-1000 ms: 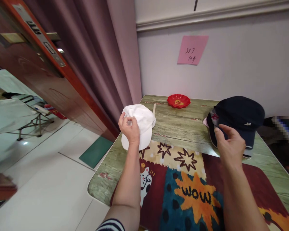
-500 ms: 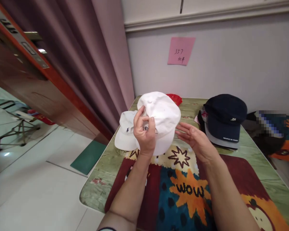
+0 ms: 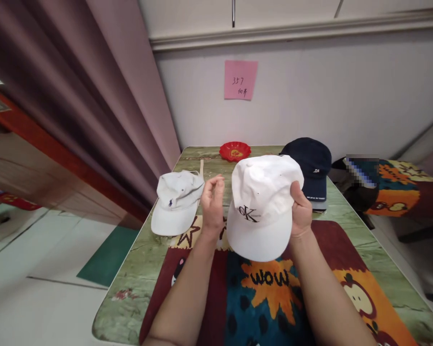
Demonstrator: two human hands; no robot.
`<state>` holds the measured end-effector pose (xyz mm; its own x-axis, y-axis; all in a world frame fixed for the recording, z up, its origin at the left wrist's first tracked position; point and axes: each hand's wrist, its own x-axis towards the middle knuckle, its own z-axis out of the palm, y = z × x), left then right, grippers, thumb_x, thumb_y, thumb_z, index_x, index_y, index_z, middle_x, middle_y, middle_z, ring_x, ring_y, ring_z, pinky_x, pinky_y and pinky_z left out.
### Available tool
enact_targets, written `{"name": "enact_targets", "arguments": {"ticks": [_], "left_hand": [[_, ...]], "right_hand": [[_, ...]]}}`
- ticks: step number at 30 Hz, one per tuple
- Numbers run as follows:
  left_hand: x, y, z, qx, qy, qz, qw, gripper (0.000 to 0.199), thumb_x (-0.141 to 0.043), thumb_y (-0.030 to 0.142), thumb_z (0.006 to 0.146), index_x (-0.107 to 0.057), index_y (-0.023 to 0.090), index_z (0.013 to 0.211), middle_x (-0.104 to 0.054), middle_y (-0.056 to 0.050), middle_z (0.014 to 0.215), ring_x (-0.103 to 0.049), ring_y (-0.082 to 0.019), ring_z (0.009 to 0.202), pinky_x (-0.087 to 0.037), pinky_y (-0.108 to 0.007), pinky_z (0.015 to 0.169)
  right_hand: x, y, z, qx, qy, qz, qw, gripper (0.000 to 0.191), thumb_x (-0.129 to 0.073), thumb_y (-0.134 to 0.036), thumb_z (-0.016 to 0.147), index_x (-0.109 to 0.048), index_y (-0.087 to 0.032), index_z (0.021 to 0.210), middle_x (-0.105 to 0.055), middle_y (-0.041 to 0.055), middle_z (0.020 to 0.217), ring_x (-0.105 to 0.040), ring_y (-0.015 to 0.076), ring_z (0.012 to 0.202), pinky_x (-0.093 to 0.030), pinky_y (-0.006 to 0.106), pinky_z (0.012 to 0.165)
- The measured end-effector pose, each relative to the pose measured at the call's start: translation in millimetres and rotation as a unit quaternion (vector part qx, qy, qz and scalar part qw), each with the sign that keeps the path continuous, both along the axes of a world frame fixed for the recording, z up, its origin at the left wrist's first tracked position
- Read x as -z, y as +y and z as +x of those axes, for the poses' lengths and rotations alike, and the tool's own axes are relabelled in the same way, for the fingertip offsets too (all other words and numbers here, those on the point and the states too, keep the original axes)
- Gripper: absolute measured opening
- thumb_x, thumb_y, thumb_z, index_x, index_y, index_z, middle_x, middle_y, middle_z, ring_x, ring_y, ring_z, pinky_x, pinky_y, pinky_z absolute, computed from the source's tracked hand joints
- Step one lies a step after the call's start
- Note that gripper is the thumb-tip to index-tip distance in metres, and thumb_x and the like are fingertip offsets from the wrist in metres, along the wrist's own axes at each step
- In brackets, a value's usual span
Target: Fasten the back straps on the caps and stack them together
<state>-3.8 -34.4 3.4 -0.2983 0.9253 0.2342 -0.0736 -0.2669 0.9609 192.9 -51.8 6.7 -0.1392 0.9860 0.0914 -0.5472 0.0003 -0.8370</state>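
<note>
A white baseball cap (image 3: 265,192) with black "CK" lettering is held up over the patterned mat, its brim toward me. My right hand (image 3: 300,211) grips its right side, thumb outside and the other fingers hidden behind. Just left of it, my left hand (image 3: 212,204) is raised with loosely bent fingers, holding nothing and apart from the white cap. Beside that hand a pale grey cap (image 3: 176,197) with a small dark emblem lies on the table, its back strap sticking up. Dark navy caps (image 3: 308,161), stacked, sit behind my right hand.
A red scalloped dish (image 3: 235,151) stands at the table's back edge. The mat (image 3: 216,278) covers the front of the green wood-look table (image 3: 130,269). A pink note (image 3: 241,80) is stuck on the wall. Curtain and door are on the left, another mat-covered surface (image 3: 392,192) on the right.
The white cap has moved right and toward me, away from the grey cap, and its lettering now shows. My right hand has taken hold of it; my left hand has let go.
</note>
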Motion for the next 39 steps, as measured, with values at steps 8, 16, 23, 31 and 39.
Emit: {"name": "enact_targets", "arguments": {"ticks": [8, 16, 23, 31, 39], "left_hand": [[17.2, 9.5, -13.0, 0.394, -0.282, -0.247, 0.839, 0.088, -0.042, 0.090, 0.080, -0.067, 0.016, 0.122, -0.075, -0.017, 0.114, -0.065, -0.041, 0.119, -0.053, -0.054, 0.097], [26.9, -15.0, 11.3, 0.380, -0.390, -0.168, 0.822, 0.085, -0.048, 0.079, 0.085, -0.054, 0.020, 0.144, -0.071, -0.012, 0.132, -0.055, -0.040, 0.136, -0.041, -0.057, 0.114], [17.8, -12.4, 11.0, 0.396, -0.403, -0.142, 0.813, 0.088, -0.043, 0.082, 0.085, -0.053, 0.019, 0.146, -0.067, -0.012, 0.138, -0.050, -0.040, 0.141, -0.036, -0.057, 0.118], [1.1, 6.5, -7.6, 0.304, -0.238, -0.165, 0.907, 0.067, -0.046, 0.073, 0.092, -0.067, 0.020, 0.127, -0.077, -0.011, 0.116, -0.061, -0.036, 0.129, -0.050, -0.052, 0.108], [-11.4, 5.7, -23.3, 0.189, -0.186, -0.080, 0.961, 0.030, -0.071, 0.039, 0.083, -0.072, 0.020, 0.107, -0.077, -0.008, 0.106, -0.069, -0.028, 0.113, -0.054, -0.041, 0.099]], "right_hand": [[7.4, 4.7, -1.4, 0.012, 0.023, -0.015, 1.000, 0.072, -0.040, -0.077, 0.091, -0.066, -0.026, 0.135, -0.070, 0.0084, 0.133, -0.051, 0.0340, 0.141, -0.038, 0.059, 0.118], [12.4, 4.7, -7.1, -0.024, 0.121, -0.089, 0.988, 0.062, -0.045, -0.069, 0.093, -0.069, -0.025, 0.128, -0.072, 0.0063, 0.132, -0.050, 0.0325, 0.142, -0.034, 0.055, 0.121], [7.7, 5.3, -11.9, -0.029, 0.167, -0.145, 0.975, 0.058, -0.045, -0.065, 0.095, -0.069, -0.024, 0.128, -0.073, 0.0061, 0.130, -0.052, 0.0320, 0.140, -0.035, 0.056, 0.121], [9.7, 17.9, 4.7, 0.064, 0.088, -0.152, 0.982, 0.031, -0.066, -0.041, 0.086, -0.074, -0.021, 0.110, -0.078, 0.0061, 0.116, -0.062, 0.0329, 0.131, -0.046, 0.053, 0.115], [-2.4, 11.3, 16.5, 0.155, -0.054, 0.019, 0.986, 0.038, -0.074, -0.027, 0.076, -0.071, -0.028, 0.114, -0.074, 0.0032, 0.123, -0.067, 0.0302, 0.119, -0.053, 0.047, 0.104]]}}
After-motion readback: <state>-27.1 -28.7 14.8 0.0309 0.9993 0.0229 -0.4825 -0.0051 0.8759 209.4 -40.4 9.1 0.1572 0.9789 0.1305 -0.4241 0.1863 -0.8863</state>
